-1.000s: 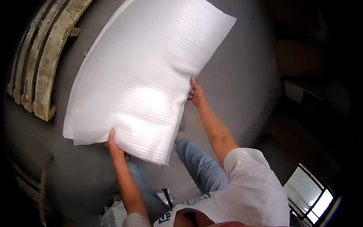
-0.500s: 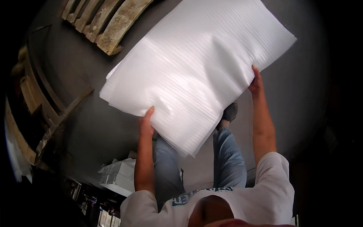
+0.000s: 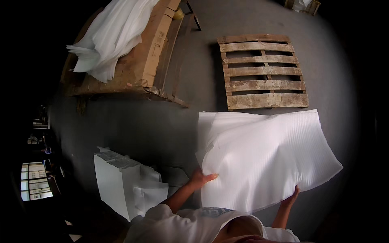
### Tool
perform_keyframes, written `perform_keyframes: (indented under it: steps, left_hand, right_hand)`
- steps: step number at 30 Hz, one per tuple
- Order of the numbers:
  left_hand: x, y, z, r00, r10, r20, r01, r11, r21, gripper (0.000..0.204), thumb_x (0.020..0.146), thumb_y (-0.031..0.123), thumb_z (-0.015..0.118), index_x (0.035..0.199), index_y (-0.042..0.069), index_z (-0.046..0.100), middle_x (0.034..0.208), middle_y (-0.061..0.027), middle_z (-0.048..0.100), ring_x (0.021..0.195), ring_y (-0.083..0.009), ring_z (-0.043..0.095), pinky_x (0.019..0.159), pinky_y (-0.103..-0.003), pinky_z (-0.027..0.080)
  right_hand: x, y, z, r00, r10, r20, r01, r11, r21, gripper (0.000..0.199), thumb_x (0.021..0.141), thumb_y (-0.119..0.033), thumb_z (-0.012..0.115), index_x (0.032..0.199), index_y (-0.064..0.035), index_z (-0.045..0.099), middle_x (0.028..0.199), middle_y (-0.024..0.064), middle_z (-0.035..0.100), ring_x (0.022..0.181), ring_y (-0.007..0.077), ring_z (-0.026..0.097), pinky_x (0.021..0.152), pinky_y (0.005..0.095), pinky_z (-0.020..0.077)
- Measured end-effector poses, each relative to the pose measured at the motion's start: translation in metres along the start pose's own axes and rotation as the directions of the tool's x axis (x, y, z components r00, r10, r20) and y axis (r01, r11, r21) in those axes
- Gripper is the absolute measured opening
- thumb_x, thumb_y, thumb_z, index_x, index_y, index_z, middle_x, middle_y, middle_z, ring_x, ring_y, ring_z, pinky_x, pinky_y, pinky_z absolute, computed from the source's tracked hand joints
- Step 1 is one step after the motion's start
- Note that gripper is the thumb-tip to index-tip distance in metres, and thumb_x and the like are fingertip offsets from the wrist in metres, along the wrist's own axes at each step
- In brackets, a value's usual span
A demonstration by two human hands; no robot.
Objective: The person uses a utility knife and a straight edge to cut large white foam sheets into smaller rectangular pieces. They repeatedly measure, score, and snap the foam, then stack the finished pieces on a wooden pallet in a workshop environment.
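Observation:
A wide stack of thin white foam sheets (image 3: 267,154) spans the space in front of my body, held off the floor. Its surface is finely ribbed and sags in soft folds. At the stack's left edge my left hand (image 3: 201,178) grips it, thumb on top and fingers hidden beneath. My right hand (image 3: 291,197) grips the near edge toward the right, thumb up against the sheets, its other fingers mostly underneath. Beyond the stack's far edge a wooden pallet (image 3: 265,72) with bare slats lies on the grey floor.
At the far left stands a table (image 3: 97,85) with a cardboard-covered top, carrying more loose white foam sheets (image 3: 113,36). A large white block-shaped pack (image 3: 111,182) sits on the floor to my left. Another small wooden crate or pallet (image 3: 311,7) appears at the far right.
My view has swung left, bringing the table and the whole pallet into sight. Both hands still hold the foam stack, which now lies lower and further right in view.

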State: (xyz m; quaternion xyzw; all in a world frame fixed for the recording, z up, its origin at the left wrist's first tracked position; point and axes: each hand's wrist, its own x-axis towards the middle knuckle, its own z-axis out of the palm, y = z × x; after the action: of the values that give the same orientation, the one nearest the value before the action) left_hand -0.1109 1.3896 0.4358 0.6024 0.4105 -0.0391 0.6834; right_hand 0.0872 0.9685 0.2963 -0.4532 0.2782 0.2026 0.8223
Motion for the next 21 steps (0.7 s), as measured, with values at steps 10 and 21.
perform_keyframes:
  steps: [10, 21]
  left_hand:
    - [-0.022, 0.169, -0.100, 0.878, 0.478, -0.027, -0.476, 0.864, -0.163, 0.042, 0.076, 0.025, 0.075, 0.110, 0.002, 0.064, 0.103, -0.0076, 0.067, 0.092, -0.0162, 0.062, 0.082, -0.032, 0.049]
    - [-0.010, 0.374, -0.310, 0.538, 0.693, -0.480, -0.843, 0.438, -0.312, 0.048, 0.076, 0.012, 0.071, 0.120, 0.003, 0.056, 0.120, -0.0124, 0.056, 0.119, -0.0220, 0.050, 0.093, -0.041, 0.047]
  right_hand:
    - [-0.071, -0.130, 0.281, 0.924, -0.348, 0.158, 0.358, 0.933, -0.034, 0.056, 0.087, -0.044, 0.055, 0.127, -0.0044, 0.055, 0.126, 0.0095, 0.056, 0.114, 0.0261, 0.055, 0.095, 0.0400, 0.0463]
    - [-0.104, -0.219, 0.743, 0.482, -0.402, 0.779, 0.476, 0.866, 0.153, 0.047, 0.089, -0.036, 0.055, 0.125, -0.0054, 0.056, 0.116, 0.0071, 0.062, 0.104, 0.0223, 0.061, 0.085, 0.0369, 0.0515]
